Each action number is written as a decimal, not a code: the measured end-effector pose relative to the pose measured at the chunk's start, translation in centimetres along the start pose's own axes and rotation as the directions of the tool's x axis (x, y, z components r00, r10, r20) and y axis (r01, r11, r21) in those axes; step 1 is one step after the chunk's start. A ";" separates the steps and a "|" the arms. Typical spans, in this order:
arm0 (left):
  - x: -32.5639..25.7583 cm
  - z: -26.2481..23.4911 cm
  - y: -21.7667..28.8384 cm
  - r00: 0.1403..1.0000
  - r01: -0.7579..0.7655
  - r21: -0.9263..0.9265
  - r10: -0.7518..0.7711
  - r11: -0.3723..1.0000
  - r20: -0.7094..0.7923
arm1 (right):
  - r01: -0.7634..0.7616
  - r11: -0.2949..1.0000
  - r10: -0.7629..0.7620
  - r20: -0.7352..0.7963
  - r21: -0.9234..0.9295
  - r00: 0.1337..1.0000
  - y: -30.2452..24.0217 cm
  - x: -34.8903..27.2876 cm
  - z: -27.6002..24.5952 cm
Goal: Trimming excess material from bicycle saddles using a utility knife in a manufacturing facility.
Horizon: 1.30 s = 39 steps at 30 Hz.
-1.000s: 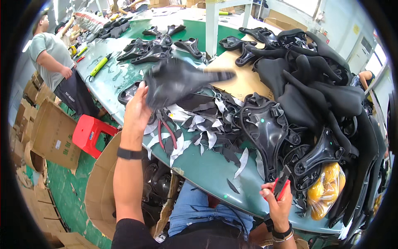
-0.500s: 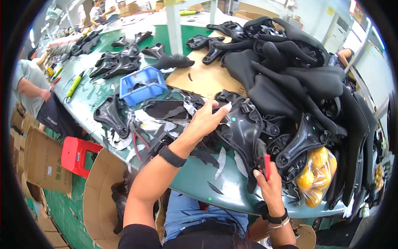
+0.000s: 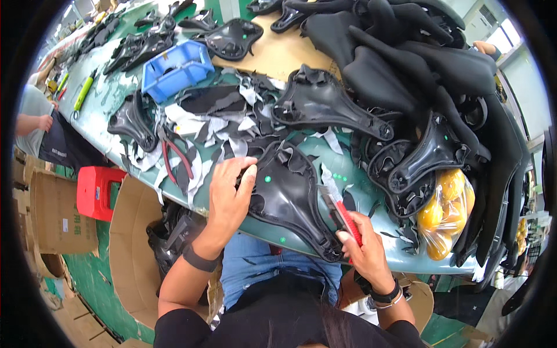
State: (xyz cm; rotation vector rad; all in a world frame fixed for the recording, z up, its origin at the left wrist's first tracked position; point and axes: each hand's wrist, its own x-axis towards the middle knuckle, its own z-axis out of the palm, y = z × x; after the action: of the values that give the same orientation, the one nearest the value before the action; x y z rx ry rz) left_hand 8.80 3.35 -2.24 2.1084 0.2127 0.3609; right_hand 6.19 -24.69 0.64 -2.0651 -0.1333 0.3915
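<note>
The left hand (image 3: 229, 194) lies open, fingers pressing the black saddle shell (image 3: 290, 200) on the bench (image 3: 371, 194). Its nose points toward 5 o'clock. The right hand (image 3: 365, 249) grips a red utility knife (image 3: 342, 214).

Your only bare passage is the green table (image 3: 371, 200) strip at centre right, beside the saddle shell (image 3: 290, 197). Scraps (image 3: 214, 124) and pliers (image 3: 174, 159) block the centre left; stacked saddles (image 3: 406, 64) wall the upper right, probably leaving no gap.
</note>
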 end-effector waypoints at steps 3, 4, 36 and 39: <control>-1.0 -0.8 0.7 0.914 -0.403 0.184 0.404 0.897 0.034 | 0.400 0.845 -0.472 -0.144 -0.354 0.870 0.7 -0.5 0.0; -1.5 -1.4 1.4 0.892 -0.450 0.210 0.425 0.868 0.153 | 0.395 0.846 -0.466 -0.135 -0.359 0.874 0.3 -0.8 -0.1; -1.9 -1.4 -0.1 0.852 -0.485 0.194 0.411 0.852 0.325 | 0.494 0.621 -0.261 0.433 -0.609 0.863 -1.6 -1.5 0.8; -1.9 -1.6 0.0 0.859 -0.467 0.201 0.389 0.861 0.332 | 0.540 0.574 -0.256 0.492 -0.615 0.832 -2.0 -1.6 -0.8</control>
State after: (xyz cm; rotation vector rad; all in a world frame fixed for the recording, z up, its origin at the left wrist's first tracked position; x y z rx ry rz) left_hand 6.44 4.12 -1.77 2.4501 -0.4149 0.2999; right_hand 5.09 -24.78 3.07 -2.6287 -1.1584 0.4570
